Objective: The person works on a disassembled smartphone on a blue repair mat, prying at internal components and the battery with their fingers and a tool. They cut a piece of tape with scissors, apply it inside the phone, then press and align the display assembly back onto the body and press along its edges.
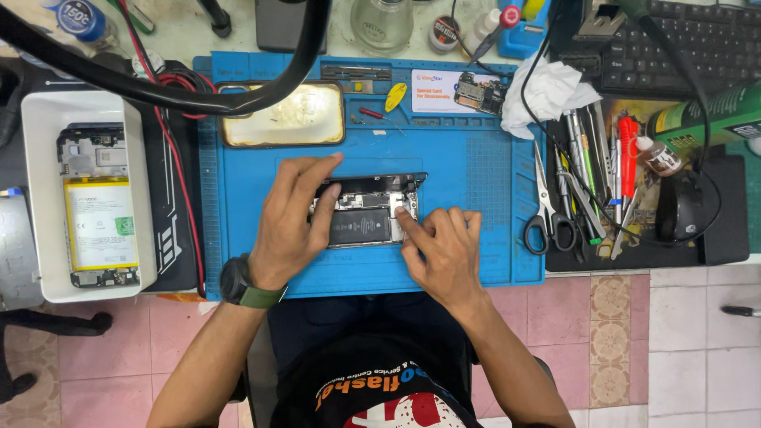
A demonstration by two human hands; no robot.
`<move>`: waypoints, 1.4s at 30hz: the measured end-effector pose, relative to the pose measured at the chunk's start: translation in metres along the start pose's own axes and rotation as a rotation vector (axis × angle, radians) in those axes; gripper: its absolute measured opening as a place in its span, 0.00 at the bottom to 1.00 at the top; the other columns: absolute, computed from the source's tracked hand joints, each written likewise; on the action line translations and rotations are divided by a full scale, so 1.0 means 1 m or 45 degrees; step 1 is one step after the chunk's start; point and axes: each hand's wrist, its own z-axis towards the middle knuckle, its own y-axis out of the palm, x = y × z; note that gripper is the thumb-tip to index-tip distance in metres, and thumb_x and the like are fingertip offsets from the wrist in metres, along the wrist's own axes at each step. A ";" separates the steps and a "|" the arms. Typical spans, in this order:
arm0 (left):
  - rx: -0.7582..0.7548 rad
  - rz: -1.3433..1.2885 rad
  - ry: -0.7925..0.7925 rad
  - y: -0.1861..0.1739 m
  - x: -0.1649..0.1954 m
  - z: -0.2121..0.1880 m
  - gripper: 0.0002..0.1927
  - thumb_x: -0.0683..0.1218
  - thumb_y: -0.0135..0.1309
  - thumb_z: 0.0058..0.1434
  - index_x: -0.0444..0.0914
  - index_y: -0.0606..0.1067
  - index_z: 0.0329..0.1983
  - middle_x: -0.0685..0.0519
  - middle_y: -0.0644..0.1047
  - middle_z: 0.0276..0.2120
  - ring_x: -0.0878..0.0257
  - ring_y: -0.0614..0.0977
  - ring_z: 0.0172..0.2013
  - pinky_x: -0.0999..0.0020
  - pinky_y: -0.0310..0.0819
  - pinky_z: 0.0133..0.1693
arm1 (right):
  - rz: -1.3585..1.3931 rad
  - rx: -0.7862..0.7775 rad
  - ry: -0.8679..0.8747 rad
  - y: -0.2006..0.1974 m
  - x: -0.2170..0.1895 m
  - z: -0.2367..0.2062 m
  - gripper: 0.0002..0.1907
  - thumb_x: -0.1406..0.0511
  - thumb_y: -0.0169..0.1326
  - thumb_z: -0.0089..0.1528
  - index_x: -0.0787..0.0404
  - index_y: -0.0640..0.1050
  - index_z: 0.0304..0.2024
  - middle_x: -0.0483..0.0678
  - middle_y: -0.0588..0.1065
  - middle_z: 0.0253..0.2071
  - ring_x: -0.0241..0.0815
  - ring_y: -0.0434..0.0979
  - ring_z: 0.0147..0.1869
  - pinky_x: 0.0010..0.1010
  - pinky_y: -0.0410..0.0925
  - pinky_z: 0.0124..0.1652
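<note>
We steady the opened black smartphone (pixel 366 212): left hand (pixel 289 222) gripping its edge, right hand (pixel 444 246) apparently fingertip-pressing inside; best kept light.

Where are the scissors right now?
In the head view, the scissors lie on the right, just off the blue mat's edge, beside the tweezers and tools.

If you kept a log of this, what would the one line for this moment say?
left hand: gripping opened phone at its left end | right hand: fingertip on phone's right side | surface: blue mat | nearby: scissors
</note>
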 end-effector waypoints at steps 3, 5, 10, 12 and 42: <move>-0.030 -0.036 -0.031 0.002 -0.005 0.001 0.17 0.32 0.57 0.64 0.37 0.78 0.56 0.45 0.73 0.44 0.53 0.79 0.44 0.62 0.76 0.45 | -0.020 -0.011 0.004 0.002 0.002 0.000 0.22 0.70 0.60 0.55 0.57 0.82 0.54 0.43 0.63 0.29 0.42 0.63 0.36 0.40 0.55 0.44; -0.047 -0.081 -0.050 0.002 -0.008 0.001 0.17 0.32 0.57 0.64 0.38 0.79 0.54 0.46 0.73 0.44 0.54 0.79 0.44 0.63 0.77 0.45 | -0.036 -0.019 0.005 0.004 0.001 0.000 0.22 0.70 0.60 0.55 0.58 0.82 0.54 0.43 0.62 0.29 0.42 0.63 0.36 0.40 0.54 0.44; -0.088 -0.169 -0.104 0.002 -0.013 0.001 0.17 0.31 0.55 0.65 0.38 0.79 0.54 0.48 0.75 0.46 0.55 0.82 0.44 0.64 0.79 0.45 | -0.037 -0.045 0.026 0.004 0.001 0.001 0.22 0.70 0.60 0.56 0.57 0.82 0.54 0.43 0.63 0.30 0.42 0.63 0.36 0.40 0.55 0.44; -0.098 -0.197 -0.128 0.001 -0.014 0.001 0.17 0.30 0.54 0.64 0.38 0.79 0.54 0.48 0.75 0.46 0.55 0.82 0.44 0.65 0.79 0.45 | -0.031 -0.049 0.028 0.005 0.000 0.001 0.22 0.70 0.60 0.56 0.58 0.82 0.54 0.43 0.63 0.30 0.42 0.63 0.36 0.40 0.55 0.44; -0.085 -0.209 -0.152 0.003 -0.012 0.002 0.13 0.34 0.56 0.67 0.38 0.80 0.53 0.48 0.76 0.44 0.60 0.82 0.43 0.69 0.79 0.44 | -0.068 -0.029 0.023 0.007 0.001 0.000 0.20 0.69 0.61 0.55 0.56 0.84 0.52 0.41 0.61 0.28 0.39 0.62 0.34 0.39 0.54 0.45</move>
